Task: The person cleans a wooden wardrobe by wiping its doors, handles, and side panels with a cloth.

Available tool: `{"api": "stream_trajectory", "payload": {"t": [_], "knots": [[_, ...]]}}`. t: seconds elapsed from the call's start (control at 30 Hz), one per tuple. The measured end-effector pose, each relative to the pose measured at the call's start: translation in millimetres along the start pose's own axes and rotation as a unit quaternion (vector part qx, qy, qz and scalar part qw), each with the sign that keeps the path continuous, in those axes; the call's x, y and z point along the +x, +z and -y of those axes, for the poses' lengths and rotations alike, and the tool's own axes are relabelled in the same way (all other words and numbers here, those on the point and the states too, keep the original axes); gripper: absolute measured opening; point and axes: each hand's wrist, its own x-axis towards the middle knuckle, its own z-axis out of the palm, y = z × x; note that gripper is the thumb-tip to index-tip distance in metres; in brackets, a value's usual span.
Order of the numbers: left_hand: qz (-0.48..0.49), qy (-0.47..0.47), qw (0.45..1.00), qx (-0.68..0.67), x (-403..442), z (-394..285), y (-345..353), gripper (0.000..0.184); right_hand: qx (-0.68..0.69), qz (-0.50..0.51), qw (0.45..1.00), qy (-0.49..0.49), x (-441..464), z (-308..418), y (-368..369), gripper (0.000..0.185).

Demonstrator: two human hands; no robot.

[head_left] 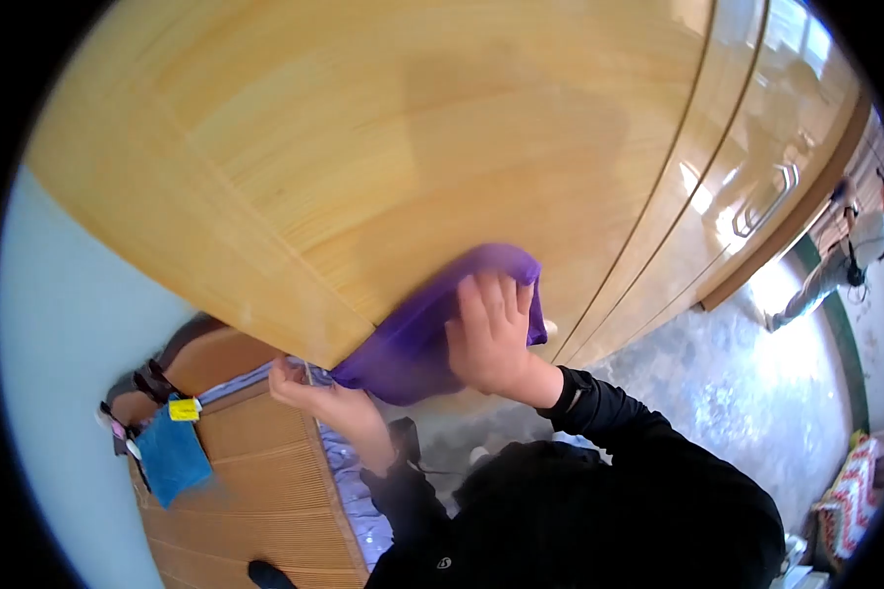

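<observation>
A purple cloth (417, 339) lies against the glossy yellow wood panel (363, 177) of a large cabinet. My right hand (494, 334) presses flat on the cloth, its fingers stretched out and pointing up the panel. My left hand (314, 398) is at the lower left corner of the panel, beside the cloth's left end. Its fingers are curled at the panel's edge, and whether they grip the cloth or the edge is hidden.
A bed with a woven mat (265, 481) is at the lower left, with a blue cloth (174, 456) and a yellow item (184, 409). Cabinet doors with a metal handle (768, 203) extend right. Another person (859, 245) stands at the far right on the grey floor (717, 393).
</observation>
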Motion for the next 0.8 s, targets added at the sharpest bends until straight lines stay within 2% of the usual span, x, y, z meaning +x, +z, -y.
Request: {"api": "stream_trajectory", "payload": {"t": [0.03,0.07,0.13,0.23,0.3,0.33,0.37,0.4,0.47,0.5,0.53,0.6,0.63,0.7,0.73,0.77,0.8], "knots": [[-0.026,0.042,0.994,0.101,-2,15,-1,0.042,0.002,-0.019,1.000,0.000,1,-1,1,0.046],[-0.030,0.033,0.994,0.101,-9,27,-1,0.042,0.002,-0.039,0.999,0.001,0,-1,3,0.048],[0.043,-0.119,0.988,-0.085,-14,38,1,0.023,0.002,-0.053,0.998,-0.046,-2,-7,7,0.052],[0.014,-0.166,0.974,-0.157,-34,20,0,0.030,-0.077,0.027,0.997,-0.013,-10,-3,1,0.052],[0.110,-0.193,0.963,-0.153,-53,16,-11,0.045,-0.097,0.034,0.995,-0.005,-21,-1,4,0.052],[0.152,-0.046,0.976,-0.149,-65,28,-12,0.052,-0.113,0.045,0.992,0.013,-28,-1,6,0.052],[0.142,-0.014,0.986,-0.090,-86,36,-13,0.052,-0.114,0.055,0.992,0.018,-35,-1,8,0.054],[0.142,-0.010,0.985,-0.099,-85,41,-13,0.052,-0.120,0.049,0.991,0.015,-41,1,10,0.054],[0.270,0.051,0.959,-0.070,-83,47,-16,0.055,-0.113,0.068,0.990,0.051,-54,7,10,0.057],[0.279,0.095,0.955,-0.046,-88,75,-11,0.055,-0.094,0.090,0.988,0.080,-63,10,12,0.059],[0.287,0.101,0.951,-0.049,-79,75,-13,0.055,-0.101,0.085,0.987,0.088,-68,13,14,0.059],[0.284,0.199,0.936,-0.058,-51,70,-13,0.045,-0.084,0.084,0.985,0.126,-74,26,19,0.064],[0.291,0.206,0.932,-0.058,-38,69,-13,0.045,-0.086,0.077,0.984,0.135,-71,35,20,0.064],[0.240,0.243,0.933,-0.108,-11,61,-9,0.042,-0.057,0.039,0.984,0.162,-50,47,18,0.068],[0.203,0.246,0.933,-0.169,6,48,-5,0.040,-0.055,0.026,0.987,0.149,-34,51,18,0.070],[0.203,0.304,0.915,-0.170,26,46,-2,0.042,-0.055,0.017,0.989,0.137,-14,54,17,0.072],[0.162,0.330,0.914,-0.171,44,23,-5,0.037,-0.061,0.001,0.992,0.113,13,58,14,0.072]]}}
